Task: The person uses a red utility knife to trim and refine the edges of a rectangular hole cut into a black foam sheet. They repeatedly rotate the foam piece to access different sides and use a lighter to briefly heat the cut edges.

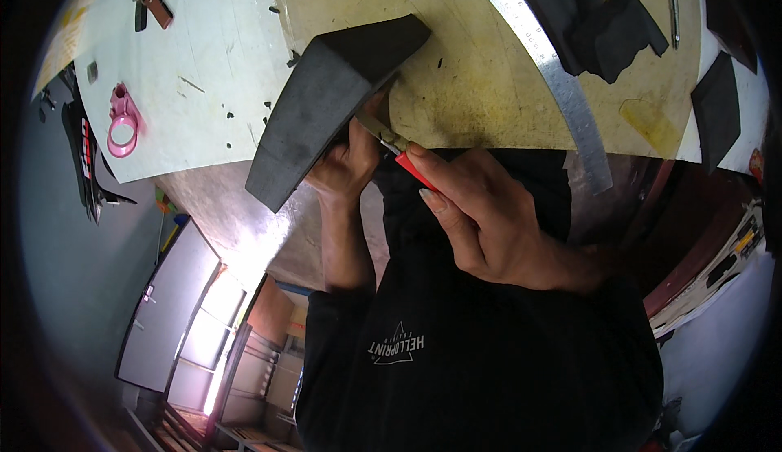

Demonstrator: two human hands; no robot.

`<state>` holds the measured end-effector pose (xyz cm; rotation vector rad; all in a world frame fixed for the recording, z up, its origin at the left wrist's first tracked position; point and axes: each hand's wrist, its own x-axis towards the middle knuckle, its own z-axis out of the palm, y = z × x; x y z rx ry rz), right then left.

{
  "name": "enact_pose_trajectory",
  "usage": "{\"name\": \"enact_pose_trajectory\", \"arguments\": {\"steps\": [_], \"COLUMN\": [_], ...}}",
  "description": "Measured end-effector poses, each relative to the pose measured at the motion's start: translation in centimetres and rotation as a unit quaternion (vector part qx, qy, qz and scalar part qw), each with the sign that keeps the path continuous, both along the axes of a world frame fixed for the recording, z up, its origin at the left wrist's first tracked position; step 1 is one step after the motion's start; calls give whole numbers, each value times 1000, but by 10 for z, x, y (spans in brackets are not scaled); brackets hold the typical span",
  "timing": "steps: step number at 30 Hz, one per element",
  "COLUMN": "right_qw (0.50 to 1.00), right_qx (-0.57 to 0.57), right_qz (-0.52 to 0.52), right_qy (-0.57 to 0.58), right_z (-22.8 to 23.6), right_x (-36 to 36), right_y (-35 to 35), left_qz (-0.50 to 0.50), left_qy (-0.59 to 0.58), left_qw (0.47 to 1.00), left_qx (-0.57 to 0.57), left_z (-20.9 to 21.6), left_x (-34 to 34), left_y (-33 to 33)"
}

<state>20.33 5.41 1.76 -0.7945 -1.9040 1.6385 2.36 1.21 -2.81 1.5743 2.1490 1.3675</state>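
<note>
A folded, dark grey foam piece (pixel 314 98) with angled flat faces is tilted over the near edge of the table. My left hand (pixel 352 163) grips it from below and behind, and the foam hides part of the fingers. In my right hand (pixel 489 216) is a small knife with a red handle (pixel 414 170), pinched between thumb and fingers. Its metal blade (pixel 373 126) points up and left, against or very close to the foam's right edge; exact contact cannot be made out.
A long steel ruler (pixel 562 69) crosses the yellowish cutting mat (pixel 489 102) and overhangs the table edge. Black foam offcuts (pixel 607 32) lie beyond it, a thin metal tool (pixel 674 8) beside them. At left are a pink ring-shaped object (pixel 122 130) and a brown-and-black hand tool (pixel 152 0).
</note>
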Motion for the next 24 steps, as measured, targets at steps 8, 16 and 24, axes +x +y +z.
{"name": "enact_pose_trajectory", "arguments": {"steps": [8, 16, 24], "right_qw": [996, 993, 984], "right_qx": [37, 36, 126], "right_qz": [3, 11, -17], "right_qy": [-86, -108, -125], "right_z": [5, 5, 2], "right_x": [2, 0, 3], "right_y": [-3, -4, -7], "left_qz": [2, 27, 45], "left_qy": [-24, -6, -29], "left_qw": [999, 999, 998], "left_qx": [29, 29, 33], "left_z": [0, -1, -5], "left_x": [1, 0, -1], "left_y": [3, 4, -1]}}
